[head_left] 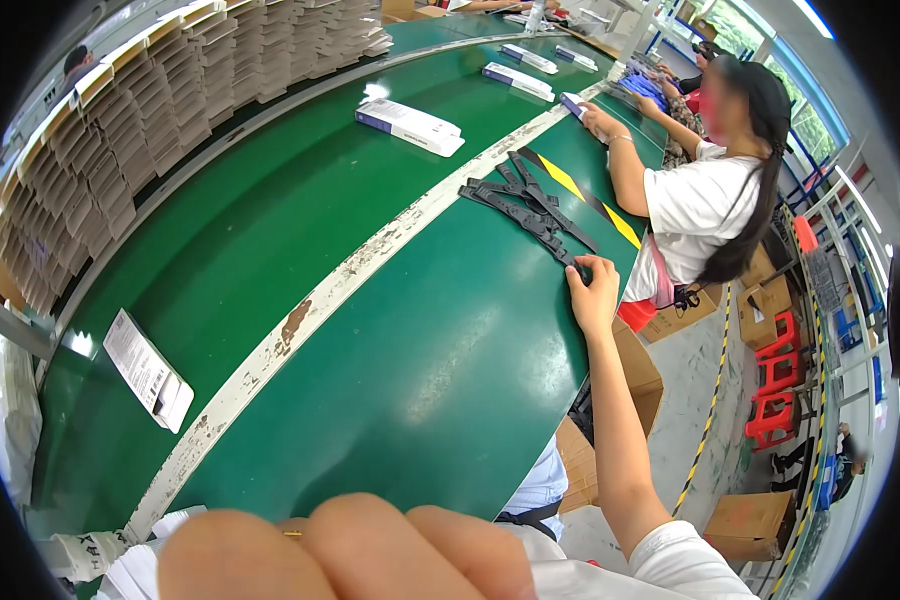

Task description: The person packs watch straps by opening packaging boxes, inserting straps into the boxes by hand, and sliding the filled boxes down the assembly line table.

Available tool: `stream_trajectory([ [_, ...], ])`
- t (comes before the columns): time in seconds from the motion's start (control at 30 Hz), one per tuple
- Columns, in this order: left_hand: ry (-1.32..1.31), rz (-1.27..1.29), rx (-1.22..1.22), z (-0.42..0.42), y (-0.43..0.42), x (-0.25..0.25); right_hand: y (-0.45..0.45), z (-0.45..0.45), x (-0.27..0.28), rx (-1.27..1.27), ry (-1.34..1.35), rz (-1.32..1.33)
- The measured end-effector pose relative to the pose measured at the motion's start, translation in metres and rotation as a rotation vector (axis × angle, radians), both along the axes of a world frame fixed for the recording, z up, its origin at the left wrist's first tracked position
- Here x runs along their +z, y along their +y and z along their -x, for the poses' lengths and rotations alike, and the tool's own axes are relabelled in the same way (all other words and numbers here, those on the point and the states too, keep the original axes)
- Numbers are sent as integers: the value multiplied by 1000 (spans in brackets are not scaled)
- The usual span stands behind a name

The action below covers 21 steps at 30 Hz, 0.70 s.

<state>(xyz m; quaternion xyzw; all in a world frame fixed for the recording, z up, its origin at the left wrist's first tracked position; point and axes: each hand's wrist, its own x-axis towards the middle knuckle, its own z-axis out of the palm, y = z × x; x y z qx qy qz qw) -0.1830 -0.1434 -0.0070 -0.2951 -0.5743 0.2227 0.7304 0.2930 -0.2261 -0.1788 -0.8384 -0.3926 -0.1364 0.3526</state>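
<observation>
My right hand reaches out to the right edge of the green work surface. Its thumb and fingers pinch the near end of a black strap, part of a small pile of flat black straps with holes or buckles. My left hand is very close to the camera at the bottom. Its fingers are curled side by side, and whatever they may hold is hidden.
A white box with an open flap lies on the conveyor at left; another box and several more lie farther along. Stacked cartons line the far side. A co-worker handles a box at right. Striped tape marks the surface.
</observation>
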Motion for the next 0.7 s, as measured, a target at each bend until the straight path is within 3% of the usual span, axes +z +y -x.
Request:
stream_trajectory([
  [0.7,682,-296,780,24,2,9,0,-2,-1,9,0,-30],
])
